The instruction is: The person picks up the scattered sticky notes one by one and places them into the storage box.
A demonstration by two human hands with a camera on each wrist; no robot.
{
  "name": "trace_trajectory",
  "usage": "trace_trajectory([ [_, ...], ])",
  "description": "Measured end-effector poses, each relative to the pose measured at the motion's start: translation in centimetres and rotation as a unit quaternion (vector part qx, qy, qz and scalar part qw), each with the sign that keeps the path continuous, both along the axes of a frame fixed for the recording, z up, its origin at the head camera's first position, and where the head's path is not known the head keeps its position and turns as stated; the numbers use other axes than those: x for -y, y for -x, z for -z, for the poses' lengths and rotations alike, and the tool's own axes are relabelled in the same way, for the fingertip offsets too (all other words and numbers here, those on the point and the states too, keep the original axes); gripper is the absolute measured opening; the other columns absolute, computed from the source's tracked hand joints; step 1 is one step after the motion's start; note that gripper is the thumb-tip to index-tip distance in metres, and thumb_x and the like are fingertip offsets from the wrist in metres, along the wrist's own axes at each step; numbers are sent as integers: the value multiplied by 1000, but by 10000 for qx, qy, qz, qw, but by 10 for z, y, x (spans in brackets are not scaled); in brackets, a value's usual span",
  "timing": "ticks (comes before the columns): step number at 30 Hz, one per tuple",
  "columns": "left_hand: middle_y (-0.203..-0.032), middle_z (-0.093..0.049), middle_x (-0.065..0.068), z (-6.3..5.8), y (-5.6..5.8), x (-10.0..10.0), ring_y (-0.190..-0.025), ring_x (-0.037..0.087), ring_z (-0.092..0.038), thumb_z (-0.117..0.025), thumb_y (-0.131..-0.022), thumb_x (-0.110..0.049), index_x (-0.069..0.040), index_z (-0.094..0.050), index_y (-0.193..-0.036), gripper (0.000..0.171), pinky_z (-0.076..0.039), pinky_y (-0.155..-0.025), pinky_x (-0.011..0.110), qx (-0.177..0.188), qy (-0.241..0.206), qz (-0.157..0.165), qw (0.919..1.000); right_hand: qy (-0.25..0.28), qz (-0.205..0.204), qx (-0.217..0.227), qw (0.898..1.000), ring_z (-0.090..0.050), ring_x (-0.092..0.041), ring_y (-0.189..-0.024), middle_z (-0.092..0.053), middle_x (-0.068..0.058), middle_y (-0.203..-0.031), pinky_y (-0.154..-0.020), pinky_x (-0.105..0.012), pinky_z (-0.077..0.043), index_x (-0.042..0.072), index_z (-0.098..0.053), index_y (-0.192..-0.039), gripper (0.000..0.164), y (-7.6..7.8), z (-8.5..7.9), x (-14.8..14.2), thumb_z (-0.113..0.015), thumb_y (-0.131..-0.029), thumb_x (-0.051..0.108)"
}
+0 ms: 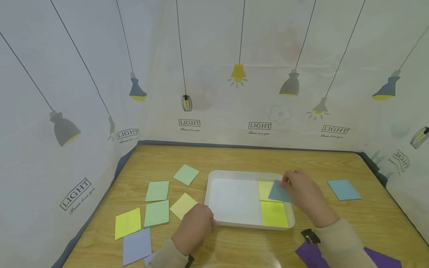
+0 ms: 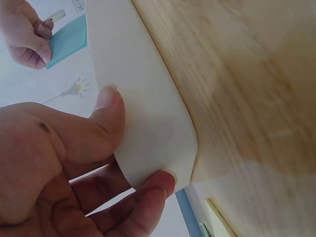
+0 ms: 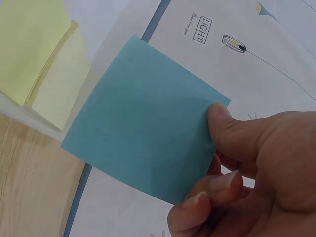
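Observation:
A white rectangular tray (image 1: 234, 199) rests on the wooden table. Its near left corner is gripped by my left hand (image 1: 197, 225); in the left wrist view the thumb (image 2: 109, 111) lies on the tray's wall with the fingers curled at the edge. My right hand (image 1: 305, 193) pinches a blue-teal sticky note (image 3: 143, 118) by one edge, thumb on its face. The note is held over the tray's right end and overlaps a pale yellow sticky note (image 1: 263, 189) lying there. Nearer me in the tray lies a bright yellow sticky note (image 1: 275, 215).
Left of the tray are several green sticky notes (image 1: 156, 213), a pale yellow one (image 1: 182, 205), a bright yellow one (image 1: 128, 223) and lilac ones (image 1: 136, 246). A blue note (image 1: 344, 189) lies at the right. Purple paper (image 1: 310, 255) sits under the right forearm. Printed curtains (image 1: 214, 93) surround the table.

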State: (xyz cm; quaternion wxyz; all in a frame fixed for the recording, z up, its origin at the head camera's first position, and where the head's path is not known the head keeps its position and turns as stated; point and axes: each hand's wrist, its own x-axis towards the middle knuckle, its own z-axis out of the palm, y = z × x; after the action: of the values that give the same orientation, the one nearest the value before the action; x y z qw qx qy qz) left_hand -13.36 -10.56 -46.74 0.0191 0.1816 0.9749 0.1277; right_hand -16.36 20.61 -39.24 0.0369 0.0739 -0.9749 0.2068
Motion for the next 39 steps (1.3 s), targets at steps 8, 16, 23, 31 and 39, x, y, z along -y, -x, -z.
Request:
trace_trajectory([
  [8, -70, -66, -3, -3, -1, -1, -64, 6, -49, -81, -84, -23, -10, -76, -70, 20, -48, -59, 24, -43, -32, 19, 10000, 0, -38, 125, 9999, -52, -20, -74, -58, -10, -89, -62, -31, -45, 4, -65, -95, 11, 3, 0, 7, -66, -98, 15],
  [16, -69, -66, -3, -1, 0, 0, -62, 5, -45, -81, -84, -23, -10, -76, -67, 22, -45, -56, 22, -90, -109, 38, 9999, -52, -168, 186, 9997, -52, -19, -73, -59, -9, -89, -61, -31, -45, 5, -66, -94, 11, 6, 2, 18, -67, -97, 16],
  [23, -68, -65, -2, 0, 0, -1, -62, 5, -46, -81, -84, -24, -10, -75, -67, 23, -46, -56, 22, -141, -96, 16, 9999, 9, -246, 353, 9991, -53, -19, -75, -61, -10, -93, -64, -32, -47, 6, -67, -95, 12, 8, 4, 31, -67, -97, 17],
  [31, -69, -64, -4, -4, -1, -1, -67, 9, -52, -80, -84, -21, -11, -75, -66, 21, -50, -65, 28, -69, -77, 7, 9999, 189, -413, 527, 9976, -50, -18, -74, -59, -7, -88, -62, -30, -44, 7, -68, -92, 13, 12, 11, 44, -67, -97, 19],
  [39, -67, -61, -6, -3, 0, 0, -65, 7, -48, -80, -84, -21, -11, -74, -64, 23, -47, -60, 26, -128, -85, 25, 9999, 216, -490, 690, 9962, -50, -18, -73, -58, -6, -85, -63, -30, -45, 7, -67, -89, 14, 15, 16, 53, -67, -97, 19],
])
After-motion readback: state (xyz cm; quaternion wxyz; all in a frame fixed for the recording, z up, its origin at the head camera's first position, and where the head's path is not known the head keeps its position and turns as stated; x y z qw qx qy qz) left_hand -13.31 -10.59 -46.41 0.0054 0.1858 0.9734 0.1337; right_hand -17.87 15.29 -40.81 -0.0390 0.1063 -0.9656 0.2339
